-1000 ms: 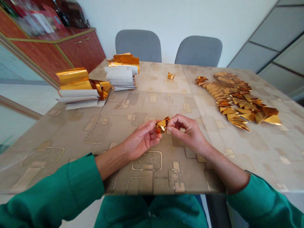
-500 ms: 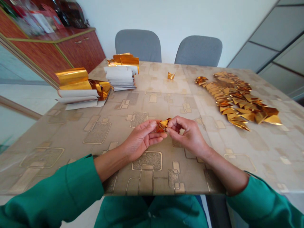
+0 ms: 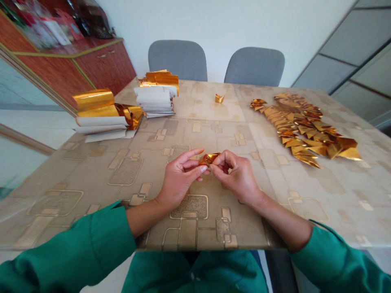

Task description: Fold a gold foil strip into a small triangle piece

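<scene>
A small folded piece of gold foil paper (image 3: 208, 158) is pinched between both my hands above the table's middle. My left hand (image 3: 180, 177) grips its left end with thumb and fingertips, index finger stretched out. My right hand (image 3: 236, 175) holds the right end with curled fingers. Most of the piece is hidden by my fingers. Both my sleeves are green.
The patterned beige table (image 3: 122, 171) carries a heap of several folded gold pieces (image 3: 302, 126) at the right, one finished gold piece (image 3: 219, 98) at the back, and two stacks of gold-and-white sheets (image 3: 157, 95) (image 3: 100, 116) at the left. Two grey chairs (image 3: 215, 63) stand behind; a red cabinet (image 3: 91, 65) is at left.
Both hands have drawn closer together and slightly lower around the gold piece, which now shows less and looks flatter. My left index finger has stretched out.
</scene>
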{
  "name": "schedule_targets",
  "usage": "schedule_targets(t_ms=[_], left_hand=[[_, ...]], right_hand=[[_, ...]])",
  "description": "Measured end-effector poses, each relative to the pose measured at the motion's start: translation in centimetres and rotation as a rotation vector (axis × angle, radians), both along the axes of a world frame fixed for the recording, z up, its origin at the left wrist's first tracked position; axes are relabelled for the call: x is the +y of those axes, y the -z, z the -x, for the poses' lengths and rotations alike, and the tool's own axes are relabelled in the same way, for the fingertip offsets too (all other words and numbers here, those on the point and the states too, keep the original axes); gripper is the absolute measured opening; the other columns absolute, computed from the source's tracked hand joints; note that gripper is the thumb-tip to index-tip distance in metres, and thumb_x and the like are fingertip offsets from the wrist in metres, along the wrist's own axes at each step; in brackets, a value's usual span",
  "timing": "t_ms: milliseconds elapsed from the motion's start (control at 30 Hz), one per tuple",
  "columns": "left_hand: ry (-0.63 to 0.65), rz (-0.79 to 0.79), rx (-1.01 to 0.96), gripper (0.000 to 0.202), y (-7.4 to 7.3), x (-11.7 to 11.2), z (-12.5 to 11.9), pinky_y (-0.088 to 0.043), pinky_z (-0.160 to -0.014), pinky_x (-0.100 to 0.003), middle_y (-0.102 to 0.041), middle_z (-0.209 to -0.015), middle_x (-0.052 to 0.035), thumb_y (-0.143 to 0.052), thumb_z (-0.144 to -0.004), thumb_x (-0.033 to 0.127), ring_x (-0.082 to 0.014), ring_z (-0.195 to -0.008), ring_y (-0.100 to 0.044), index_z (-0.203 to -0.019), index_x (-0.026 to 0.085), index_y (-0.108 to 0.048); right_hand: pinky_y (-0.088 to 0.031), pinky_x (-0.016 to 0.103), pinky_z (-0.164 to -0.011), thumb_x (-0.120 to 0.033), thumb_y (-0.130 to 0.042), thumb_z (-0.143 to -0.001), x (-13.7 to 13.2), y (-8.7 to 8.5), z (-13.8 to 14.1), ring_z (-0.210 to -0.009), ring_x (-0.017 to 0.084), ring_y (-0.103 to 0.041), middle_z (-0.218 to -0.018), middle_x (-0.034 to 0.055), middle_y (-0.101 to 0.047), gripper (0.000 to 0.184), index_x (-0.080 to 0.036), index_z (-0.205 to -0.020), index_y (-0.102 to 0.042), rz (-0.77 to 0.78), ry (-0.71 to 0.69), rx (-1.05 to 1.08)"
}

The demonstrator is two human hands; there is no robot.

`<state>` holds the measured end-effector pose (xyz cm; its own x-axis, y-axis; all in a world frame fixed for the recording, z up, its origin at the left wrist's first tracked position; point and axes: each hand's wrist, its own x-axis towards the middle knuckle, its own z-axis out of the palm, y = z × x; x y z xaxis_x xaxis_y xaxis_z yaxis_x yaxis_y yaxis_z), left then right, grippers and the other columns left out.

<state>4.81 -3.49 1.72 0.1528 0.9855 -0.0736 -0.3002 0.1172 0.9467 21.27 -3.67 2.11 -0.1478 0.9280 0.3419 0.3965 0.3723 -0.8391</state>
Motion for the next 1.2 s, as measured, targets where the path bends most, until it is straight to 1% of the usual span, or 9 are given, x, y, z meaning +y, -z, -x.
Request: schedule_targets(t_ms=[200,300,367,400,467,633,833,1067,1200], left_hand=[[-0.053,0.005,-0.010,0.038,0.1,0.1,-0.1,-0.053,-0.056,-0.018,-0.075,-0.078,-0.0012,-0.081,-0.068,0.015,-0.0118,-0.067,-0.066,-0.104,0.018,-0.072],[-0.067,0.020,-0.080,0.035,0.3,0.3,-0.2,-0.051,-0.054,-0.015,-0.075,-0.082,-0.0014,-0.082,-0.068,0.017,-0.0107,-0.069,-0.067,-0.101,0.018,-0.072],[-0.073,0.071,-0.156,0.034,0.4,0.4,-0.2,-0.050,-0.053,-0.014,-0.074,-0.084,-0.0009,-0.082,-0.068,0.017,-0.0102,-0.069,-0.069,-0.100,0.018,-0.070],[-0.073,0.103,-0.191,0.034,0.5,0.4,-0.1,-0.049,-0.052,-0.013,-0.074,-0.084,-0.0004,-0.083,-0.068,0.017,-0.0099,-0.069,-0.069,-0.100,0.018,-0.070],[-0.065,0.158,-0.240,0.035,0.6,0.5,-0.1,-0.049,-0.052,-0.012,-0.074,-0.083,0.0004,-0.083,-0.067,0.015,-0.0093,-0.068,-0.070,-0.099,0.018,-0.069],[-0.030,0.195,-0.264,0.036,0.6,0.4,0.0,-0.053,-0.054,-0.013,-0.075,-0.085,-0.0003,-0.081,-0.068,0.012,-0.0097,-0.068,-0.071,-0.101,0.017,-0.068],[-0.006,0.158,-0.226,0.039,0.4,0.2,-0.1,-0.055,-0.057,-0.014,-0.076,-0.085,-0.0022,-0.082,-0.067,0.014,-0.0116,-0.069,-0.073,-0.103,0.016,-0.068],[-0.042,0.087,-0.151,0.041,0.7,0.1,-0.4,-0.055,-0.058,-0.017,-0.076,-0.081,-0.0015,-0.084,-0.065,0.020,-0.0116,-0.067,-0.071,-0.103,0.015,-0.068],[-0.072,0.073,-0.107,0.039,1.1,0.1,-0.5,-0.056,-0.059,-0.019,-0.073,-0.075,-0.0004,-0.084,-0.066,0.022,-0.0117,-0.066,-0.070,-0.102,0.015,-0.069]], right_hand=[[-0.038,0.025,-0.054,-0.025,-0.063,-0.087,0.0,0.1,-0.2,-0.056,0.009,-0.048,-0.065,-0.0029,-0.058,0.015,-0.020,-0.074,-0.056,-0.019,-0.048,-0.032],[-0.039,0.026,-0.057,-0.030,-0.061,-0.090,0.2,0.2,-0.5,-0.059,0.010,-0.049,-0.067,-0.0032,-0.057,0.009,-0.022,-0.089,-0.060,0.015,-0.152,0.066],[-0.038,0.026,-0.056,-0.032,-0.059,-0.092,0.4,0.3,-0.7,-0.058,0.011,-0.048,-0.066,-0.0048,-0.054,0.013,-0.023,-0.101,-0.057,0.049,-0.176,0.175],[-0.037,0.026,-0.055,-0.032,-0.060,-0.091,0.5,0.3,-0.7,-0.058,0.010,-0.046,-0.066,-0.0056,-0.051,0.015,-0.023,-0.103,-0.056,0.056,-0.165,0.217],[-0.035,0.025,-0.055,-0.031,-0.064,-0.089,0.7,0.4,-0.7,-0.058,0.010,-0.044,-0.067,-0.0057,-0.049,0.015,-0.023,-0.098,-0.055,0.058,-0.139,0.253],[-0.037,0.026,-0.057,-0.031,-0.067,-0.087,0.8,0.3,-0.5,-0.062,0.010,-0.046,-0.074,-0.0029,-0.055,0.014,-0.021,-0.086,-0.058,0.056,-0.132,0.188],[-0.035,0.025,-0.053,-0.029,-0.066,-0.087,0.7,0.2,-0.4,-0.057,0.009,-0.044,-0.065,-0.0037,-0.054,0.016,-0.019,-0.077,-0.058,0.027,-0.058,0.091],[-0.030,0.023,-0.050,-0.021,-0.065,-0.082,0.4,0.2,0.3,-0.050,0.007,-0.038,-0.056,-0.0069,-0.047,0.014,-0.018,-0.071,-0.056,-0.022,0.083,-0.030],[-0.029,0.023,-0.050,-0.025,-0.066,-0.083,0.3,0.3,0.5,-0.050,0.007,-0.038,-0.055,-0.0068,-0.048,0.014,-0.017,-0.073,-0.060,-0.042,0.065,-0.075]])
